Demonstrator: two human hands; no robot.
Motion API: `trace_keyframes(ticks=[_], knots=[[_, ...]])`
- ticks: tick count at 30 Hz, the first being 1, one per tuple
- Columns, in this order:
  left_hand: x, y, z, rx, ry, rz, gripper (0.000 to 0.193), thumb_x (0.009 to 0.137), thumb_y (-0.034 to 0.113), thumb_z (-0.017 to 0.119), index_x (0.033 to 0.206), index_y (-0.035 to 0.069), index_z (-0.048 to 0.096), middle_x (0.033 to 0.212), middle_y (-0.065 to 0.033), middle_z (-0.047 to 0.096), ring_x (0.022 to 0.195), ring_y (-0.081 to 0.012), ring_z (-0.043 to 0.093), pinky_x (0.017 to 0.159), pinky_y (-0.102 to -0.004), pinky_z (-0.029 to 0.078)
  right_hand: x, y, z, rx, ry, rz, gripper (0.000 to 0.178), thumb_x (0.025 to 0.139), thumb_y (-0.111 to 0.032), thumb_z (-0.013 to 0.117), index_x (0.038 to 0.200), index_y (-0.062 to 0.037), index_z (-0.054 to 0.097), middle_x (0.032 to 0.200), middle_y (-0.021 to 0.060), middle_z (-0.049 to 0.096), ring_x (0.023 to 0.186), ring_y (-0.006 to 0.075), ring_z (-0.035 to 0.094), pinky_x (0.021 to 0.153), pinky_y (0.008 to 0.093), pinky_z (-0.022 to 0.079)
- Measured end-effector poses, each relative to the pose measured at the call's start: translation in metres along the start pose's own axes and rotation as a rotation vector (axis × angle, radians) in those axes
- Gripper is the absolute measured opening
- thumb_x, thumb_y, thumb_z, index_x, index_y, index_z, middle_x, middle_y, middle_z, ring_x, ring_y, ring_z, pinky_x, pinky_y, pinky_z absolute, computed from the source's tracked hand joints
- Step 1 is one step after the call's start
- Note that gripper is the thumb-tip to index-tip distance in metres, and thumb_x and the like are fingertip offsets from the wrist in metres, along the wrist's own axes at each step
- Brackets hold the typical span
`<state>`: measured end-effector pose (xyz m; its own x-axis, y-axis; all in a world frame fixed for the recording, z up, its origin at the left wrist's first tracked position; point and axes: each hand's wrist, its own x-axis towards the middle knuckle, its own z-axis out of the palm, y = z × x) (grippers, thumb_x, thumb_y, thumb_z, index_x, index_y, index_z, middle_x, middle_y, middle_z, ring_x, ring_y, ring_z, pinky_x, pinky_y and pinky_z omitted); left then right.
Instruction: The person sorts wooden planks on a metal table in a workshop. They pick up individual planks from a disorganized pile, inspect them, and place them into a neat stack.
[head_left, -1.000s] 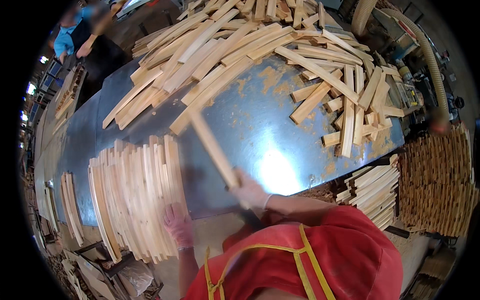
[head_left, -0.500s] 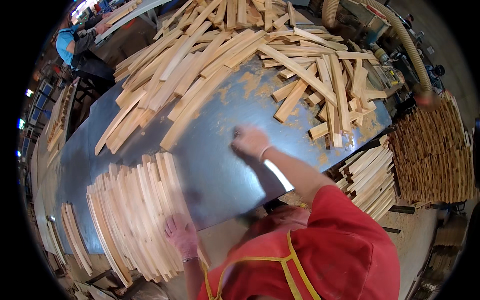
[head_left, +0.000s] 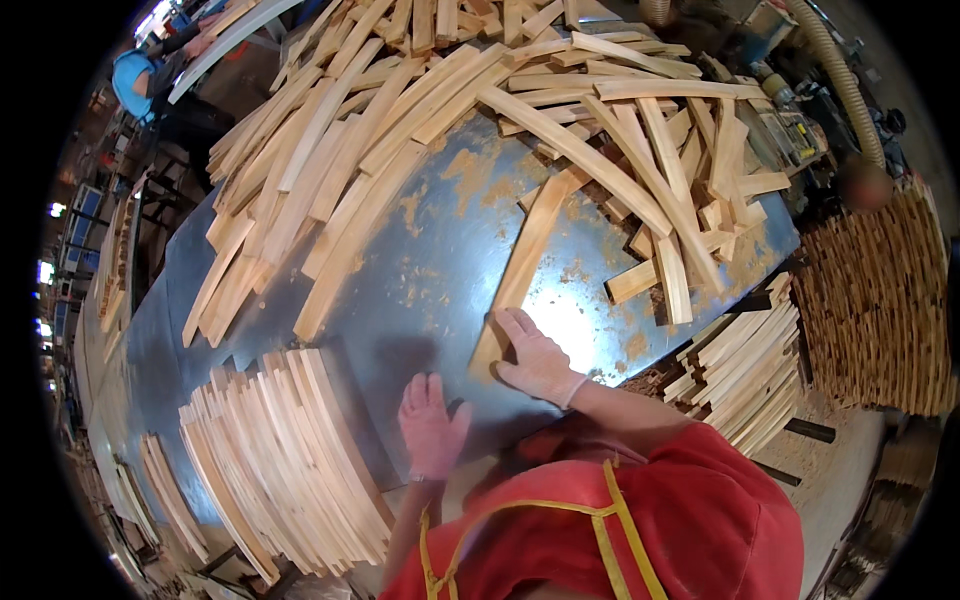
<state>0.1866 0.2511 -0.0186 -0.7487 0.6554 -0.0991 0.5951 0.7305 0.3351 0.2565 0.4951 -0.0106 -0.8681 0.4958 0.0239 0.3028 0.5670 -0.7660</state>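
A flat wooden strip (head_left: 537, 240) slants across the metal tabletop, its far end lying at the loose pile. At its near end is my right hand (head_left: 543, 365), in a pale glove, with the fingers over the wood and the thumb set apart at the edge. My left hand (head_left: 432, 428), in a pinkish glove, is open and holds nothing, fingers pointing away from me. It hovers near the table's front edge, between that strip and a row of strips (head_left: 290, 450) set side by side at left.
A jumbled pile of wooden strips (head_left: 330, 165) covers the far side of the metal table (head_left: 400, 290). Sawdust is scattered on it. Stacked strips (head_left: 745, 350) and a tall wood stack (head_left: 880, 300) stand at right, near a ribbed hose (head_left: 835, 75). A person in blue (head_left: 132, 85) works far left.
My right hand has come nearer to me, and a strip now reaches from the pile to it. My left hand has left the row of strips and moved right. My view has shifted slightly.
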Motion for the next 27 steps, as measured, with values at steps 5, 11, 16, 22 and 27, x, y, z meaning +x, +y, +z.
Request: trace_keyframes(ticks=[5,11,16,22,27], knots=[[0.033,0.029,0.025,0.138,0.046,0.066,0.079,0.081,0.037,0.080,0.148,0.008,0.050,0.135,-0.0147,0.054,0.132,-0.0356,0.051,0.106,-0.0519,0.046,0.119,0.067,-0.147,-0.738,0.449,-0.093,0.030,0.085,-0.031,0.070,0.095,-0.0029,0.067,0.103,0.0213,0.067,0.104,0.0410,0.065,0.084,0.0545,0.051],[0.049,0.027,0.003,0.136,-0.292,-0.194,0.085,0.082,0.028,0.074,0.159,0.009,0.041,0.133,-0.0155,0.060,0.114,-0.0356,0.066,0.095,-0.0494,0.054,0.153,0.159,-0.230,-0.668,0.204,0.613,0.085,0.091,-0.060,0.056,0.158,-0.0077,0.050,0.140,0.0293,0.065,0.133,0.0450,0.061,0.112,0.0530,0.048],[-0.012,-0.027,-0.027,0.074,-0.124,-0.382,0.094,0.083,0.029,0.075,0.165,0.011,0.032,0.124,-0.0168,0.067,0.108,-0.0356,0.070,0.093,-0.0503,0.056,0.094,0.138,-0.142,-0.574,0.172,0.256,0.063,0.098,-0.041,0.062,0.150,-0.0066,0.054,0.127,0.0336,0.066,0.121,0.0502,0.063,0.105,0.0561,0.050],[-0.120,-0.121,-0.084,0.214,0.067,-0.653,0.077,0.093,0.024,0.072,0.163,0.022,0.041,0.124,-0.0145,0.068,0.107,-0.0333,0.070,0.091,-0.0489,0.057,0.012,0.035,0.003,-0.161,-0.111,0.107,0.067,0.100,-0.038,0.068,0.157,-0.0075,0.050,0.125,0.0308,0.067,0.117,0.0449,0.066,0.103,0.0497,0.052],[-0.188,-0.207,-0.094,0.366,0.158,-0.735,0.066,0.095,0.011,0.064,0.158,0.018,0.046,0.114,-0.0131,0.068,0.101,-0.0332,0.070,0.088,-0.0461,0.058,-0.024,-0.077,0.136,-0.111,-0.393,0.252,0.074,0.100,-0.049,0.060,0.152,0.0027,0.051,0.124,0.0287,0.073,0.117,0.0446,0.070,0.105,0.0494,0.051]])
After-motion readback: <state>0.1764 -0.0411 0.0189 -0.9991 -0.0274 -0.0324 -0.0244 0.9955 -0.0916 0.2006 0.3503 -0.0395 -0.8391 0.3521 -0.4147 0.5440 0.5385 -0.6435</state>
